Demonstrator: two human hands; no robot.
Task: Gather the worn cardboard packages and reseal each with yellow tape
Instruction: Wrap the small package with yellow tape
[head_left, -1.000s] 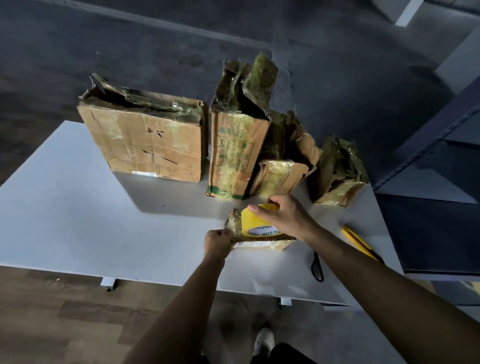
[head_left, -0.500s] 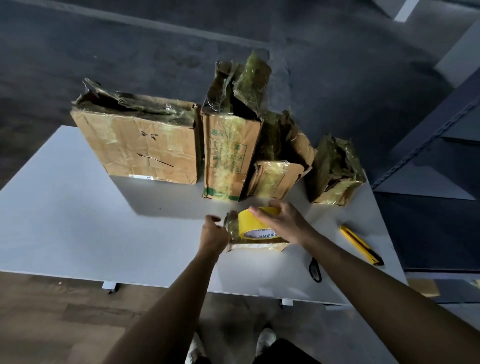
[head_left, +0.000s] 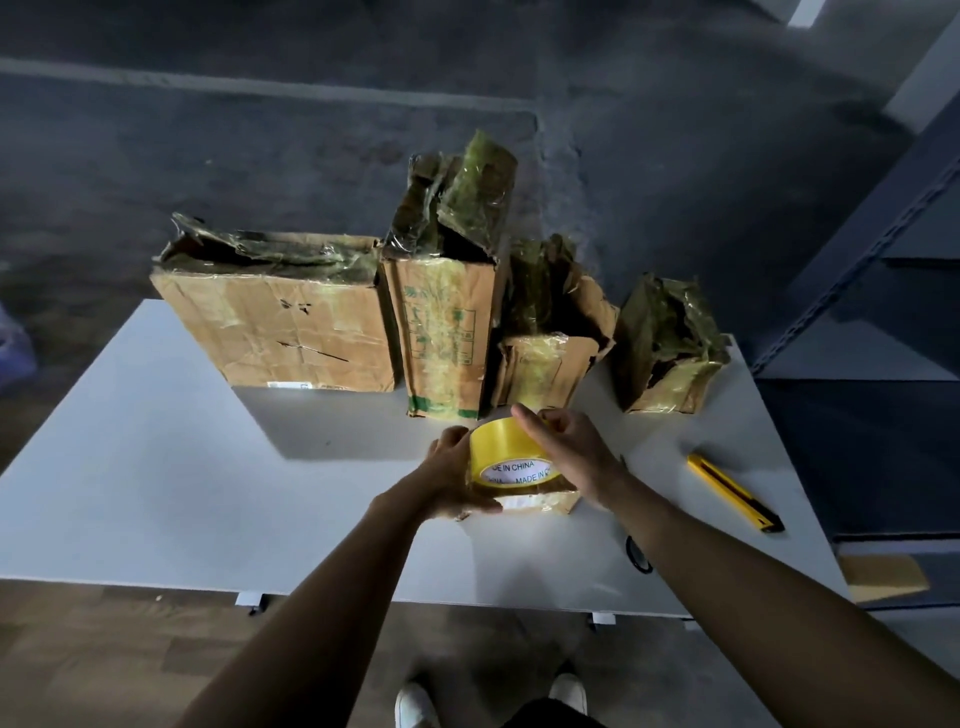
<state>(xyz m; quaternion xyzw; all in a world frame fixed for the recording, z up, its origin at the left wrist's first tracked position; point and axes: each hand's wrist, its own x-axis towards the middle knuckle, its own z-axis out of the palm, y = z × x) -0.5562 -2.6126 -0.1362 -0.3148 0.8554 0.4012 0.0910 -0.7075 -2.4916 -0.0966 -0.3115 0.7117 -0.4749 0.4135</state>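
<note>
A yellow tape roll (head_left: 501, 451) stands on a small flat cardboard package (head_left: 540, 503) near the table's front. My right hand (head_left: 569, 453) grips the roll from the right, fingers over its top. My left hand (head_left: 454, 480) holds the left end of the small package, thumb under its front edge and fingers against the roll. Behind stand worn, tape-covered packages: a wide box (head_left: 280, 322), a tall narrow box (head_left: 447, 332), a short torn box (head_left: 545, 364) and a crumpled box (head_left: 670, 353) at the right.
The white table (head_left: 156, 467) has a yellow utility knife (head_left: 732, 491) at its right side and black scissors (head_left: 638, 558) partly hidden under my right forearm. Dark metal shelving (head_left: 883, 234) stands to the right. My shoes show below the table's front edge.
My left hand let go of the small package's left end, lifted, then came back and now holds that end against the roll. My right hand stayed on the tape roll.
</note>
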